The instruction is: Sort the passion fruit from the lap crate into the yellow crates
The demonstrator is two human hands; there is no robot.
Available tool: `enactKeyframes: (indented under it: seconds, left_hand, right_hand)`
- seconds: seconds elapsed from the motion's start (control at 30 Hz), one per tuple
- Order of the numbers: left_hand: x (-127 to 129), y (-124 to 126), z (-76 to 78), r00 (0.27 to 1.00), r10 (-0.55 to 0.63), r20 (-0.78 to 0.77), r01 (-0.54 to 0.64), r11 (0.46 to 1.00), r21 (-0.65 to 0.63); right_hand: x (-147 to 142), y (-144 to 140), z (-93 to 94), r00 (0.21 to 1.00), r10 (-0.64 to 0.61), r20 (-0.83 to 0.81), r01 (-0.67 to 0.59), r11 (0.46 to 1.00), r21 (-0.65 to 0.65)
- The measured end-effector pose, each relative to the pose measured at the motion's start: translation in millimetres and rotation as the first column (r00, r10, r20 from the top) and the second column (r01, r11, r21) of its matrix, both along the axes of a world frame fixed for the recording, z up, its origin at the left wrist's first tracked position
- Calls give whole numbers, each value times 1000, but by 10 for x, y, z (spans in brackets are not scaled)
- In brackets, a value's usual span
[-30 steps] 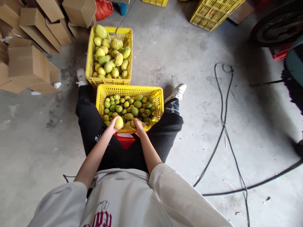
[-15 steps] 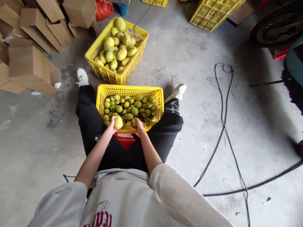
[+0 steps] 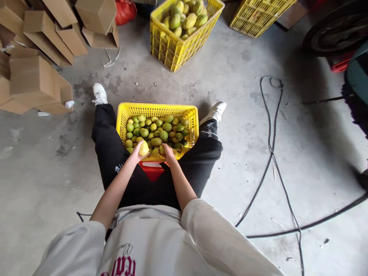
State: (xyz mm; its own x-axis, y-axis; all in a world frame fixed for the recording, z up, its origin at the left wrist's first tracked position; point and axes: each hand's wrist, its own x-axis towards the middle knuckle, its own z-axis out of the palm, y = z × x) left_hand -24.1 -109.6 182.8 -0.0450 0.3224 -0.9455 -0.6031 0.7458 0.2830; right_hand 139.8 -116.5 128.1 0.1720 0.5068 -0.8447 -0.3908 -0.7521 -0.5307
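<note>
Left hand point(image 3: 137, 151) grips yellow fruit point(image 3: 143, 148) at near rim of crate point(image 3: 157, 111), frame centre; right hand point(image 3: 169, 152) closed on small fruit point(image 3: 162, 149). Risk: loose grip, fruit may roll to floor.

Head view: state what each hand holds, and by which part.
Left hand cups a yellow fruit around its near side. Right hand has its fingers on a smaller fruit in the yellow crate; grip unclear.

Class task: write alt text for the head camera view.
A seated person's left hand holds a yellow round fruit and the right hand touches fruit in a yellow plastic crate of green and yellow fruit between their legs.
</note>
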Motion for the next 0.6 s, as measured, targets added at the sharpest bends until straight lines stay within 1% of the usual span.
enactKeyframes:
  seconds: [0.17, 0.3, 0.37, 0.47, 0.6]
  left_hand:
    - [24, 6, -10, 998, -29, -61, 30, 1000, 5]
    - [14, -5, -50, 991, -41, -125, 44, 999, 20]
    - [0, -12, -69, 994, -50, -102, 54, 998, 37]
    - [-18, -17, -95, 997, -58, -47, 61, 996, 65]
    - [-26, -20, -153, 999, -54, 3, 54, 997, 54]
  right_hand:
    - [6, -7, -13, 1000, -11, 16, 11, 1000, 9]
    - [35, -10, 3, 997, -64, 51, 62, 997, 40]
    - [52, -4, 24, 993, -117, 23, 116, 992, 48]
    - [65, 16, 62, 977, -200, -77, 202, 979, 28]
    - [66, 44, 104, 962, -227, -152, 225, 974, -35]
